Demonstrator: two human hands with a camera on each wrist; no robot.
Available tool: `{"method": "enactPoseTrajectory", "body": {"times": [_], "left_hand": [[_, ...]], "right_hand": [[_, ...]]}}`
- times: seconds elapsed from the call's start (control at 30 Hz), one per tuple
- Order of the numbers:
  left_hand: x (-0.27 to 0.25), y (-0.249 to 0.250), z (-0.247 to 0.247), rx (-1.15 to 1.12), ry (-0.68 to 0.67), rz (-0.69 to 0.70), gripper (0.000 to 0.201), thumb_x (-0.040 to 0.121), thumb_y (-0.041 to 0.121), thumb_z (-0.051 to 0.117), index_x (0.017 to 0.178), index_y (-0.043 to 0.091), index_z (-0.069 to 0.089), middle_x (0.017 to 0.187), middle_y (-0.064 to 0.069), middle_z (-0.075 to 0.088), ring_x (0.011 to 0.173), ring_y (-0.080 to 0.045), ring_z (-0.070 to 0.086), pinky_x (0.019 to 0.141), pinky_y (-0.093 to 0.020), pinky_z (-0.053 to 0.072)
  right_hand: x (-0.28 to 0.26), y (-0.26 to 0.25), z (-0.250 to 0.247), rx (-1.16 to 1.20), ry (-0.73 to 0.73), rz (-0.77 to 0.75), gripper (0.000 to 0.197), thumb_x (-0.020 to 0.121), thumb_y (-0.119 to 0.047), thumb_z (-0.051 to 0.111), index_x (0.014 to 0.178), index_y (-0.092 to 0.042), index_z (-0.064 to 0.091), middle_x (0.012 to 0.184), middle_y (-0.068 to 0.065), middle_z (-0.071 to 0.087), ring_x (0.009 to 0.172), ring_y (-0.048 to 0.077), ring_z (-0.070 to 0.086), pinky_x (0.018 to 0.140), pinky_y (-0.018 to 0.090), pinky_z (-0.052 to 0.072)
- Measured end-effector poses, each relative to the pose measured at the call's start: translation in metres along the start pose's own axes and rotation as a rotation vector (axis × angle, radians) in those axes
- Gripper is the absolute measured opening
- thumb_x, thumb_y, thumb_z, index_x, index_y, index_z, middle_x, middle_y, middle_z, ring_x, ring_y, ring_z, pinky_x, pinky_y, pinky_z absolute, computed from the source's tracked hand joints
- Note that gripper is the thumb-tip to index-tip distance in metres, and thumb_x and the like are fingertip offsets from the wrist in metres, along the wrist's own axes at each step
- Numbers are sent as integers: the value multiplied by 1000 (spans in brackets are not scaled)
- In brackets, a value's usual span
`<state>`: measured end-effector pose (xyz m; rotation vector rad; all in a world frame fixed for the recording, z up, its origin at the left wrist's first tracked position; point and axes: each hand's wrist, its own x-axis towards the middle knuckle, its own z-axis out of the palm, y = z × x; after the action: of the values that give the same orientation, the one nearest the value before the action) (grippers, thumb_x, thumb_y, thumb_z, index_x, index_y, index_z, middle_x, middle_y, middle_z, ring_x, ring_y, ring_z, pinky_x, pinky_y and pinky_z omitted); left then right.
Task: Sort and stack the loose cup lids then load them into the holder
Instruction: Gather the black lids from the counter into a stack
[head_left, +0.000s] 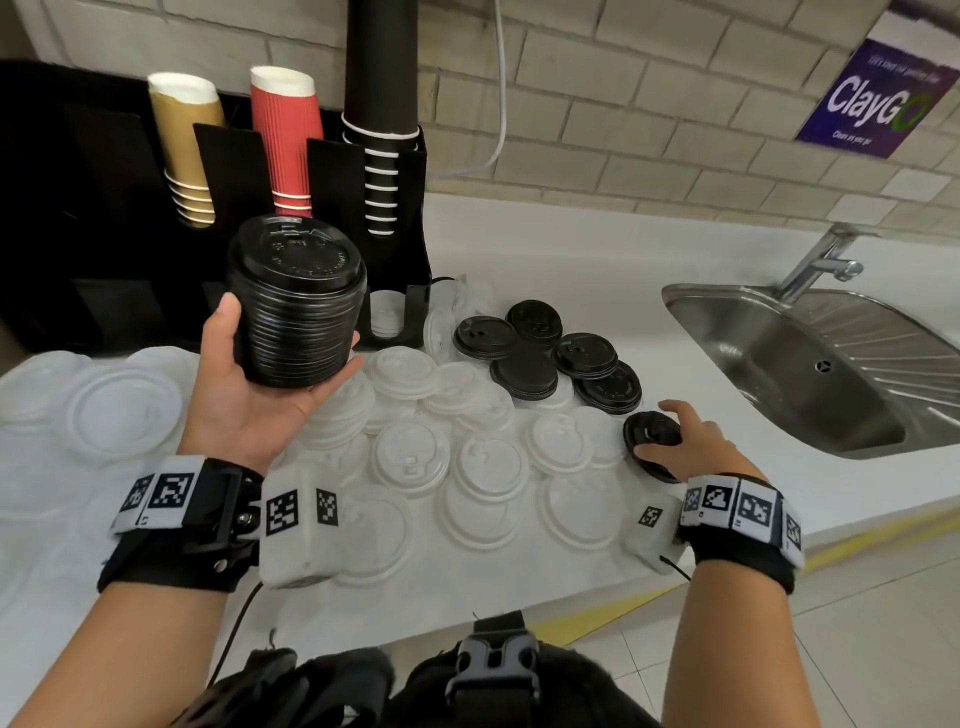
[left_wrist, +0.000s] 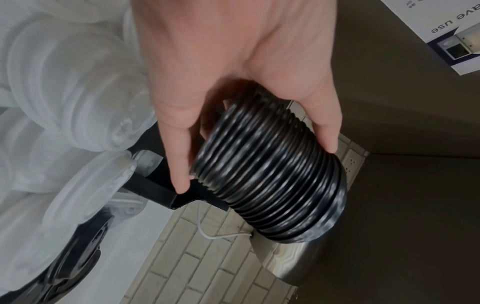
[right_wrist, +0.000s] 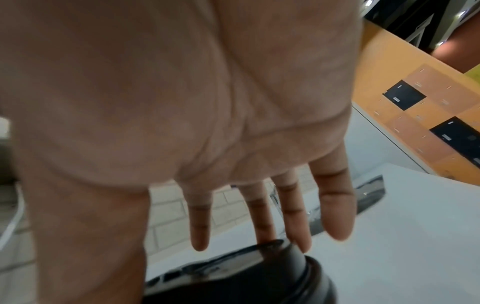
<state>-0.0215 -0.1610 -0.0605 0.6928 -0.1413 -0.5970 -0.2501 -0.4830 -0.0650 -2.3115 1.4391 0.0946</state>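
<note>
- Left hand (head_left: 244, 400), palm up, thumb and fingers curled round tall stack of black lids (head_left: 298, 312), held above counter (head_left: 561, 260).
- Right hand (head_left: 698, 449) spread, fingertips touching single black lid (head_left: 649, 434) lying on counter, beside white lids (head_left: 410, 457).

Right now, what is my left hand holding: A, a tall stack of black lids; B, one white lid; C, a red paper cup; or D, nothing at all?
A: the left hand holds a tall stack of black lids up above the counter, with its fingers and thumb lying along the stack's sides.
</note>
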Motion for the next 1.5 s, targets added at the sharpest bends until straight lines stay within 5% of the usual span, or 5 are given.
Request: {"method": "enactPoseTrajectory", "body": {"times": [0.47, 0.8, 1.0, 1.33, 1.5], "left_hand": [[-4, -10, 5, 17, -107, -38, 47, 75, 56, 59, 104, 23, 77, 123, -10, 68, 120, -28, 60, 90, -44, 55], [-8, -9, -4, 80, -156, -64, 53, 70, 49, 69, 114, 20, 72, 127, -13, 65, 117, -28, 63, 99, -51, 47], [-8, -8, -8, 96, -148, -51, 45, 74, 50, 66, 108, 23, 75, 124, -11, 67, 118, -27, 62, 101, -51, 46], [-5, -8, -7, 15, -128, -67, 54, 69, 50, 69, 112, 17, 73, 128, -16, 64, 120, -31, 60, 97, -50, 50], [-3, -4, -9, -41, -141, -14, 42, 75, 50, 60, 102, 23, 78, 121, -10, 69, 114, -27, 64, 92, -49, 54]], "right_hand": [[-95, -200, -19, 462, -87, -1154, 52, 87, -41, 65, 131, -41, 38, 120, -10, 47, 116, 12, 43, 87, 24, 38], [-92, -240, -18, 303, -181, -1266, 40, 88, -27, 65, 126, -31, 56, 119, 2, 57, 108, 7, 49, 89, 7, 36], [-93, -247, -16, 226, -217, -1266, 45, 85, -31, 65, 128, -38, 54, 119, 3, 55, 112, 14, 49, 98, 31, 43], [-93, -246, -11, 310, -240, -1302, 49, 86, -31, 68, 130, -32, 49, 109, -24, 46, 106, -6, 45, 93, 14, 41], [-52, -218, -38, 466, -143, -1021, 39, 87, -51, 59, 125, -48, 48, 121, -13, 50, 101, -7, 52, 78, 14, 40]]}}
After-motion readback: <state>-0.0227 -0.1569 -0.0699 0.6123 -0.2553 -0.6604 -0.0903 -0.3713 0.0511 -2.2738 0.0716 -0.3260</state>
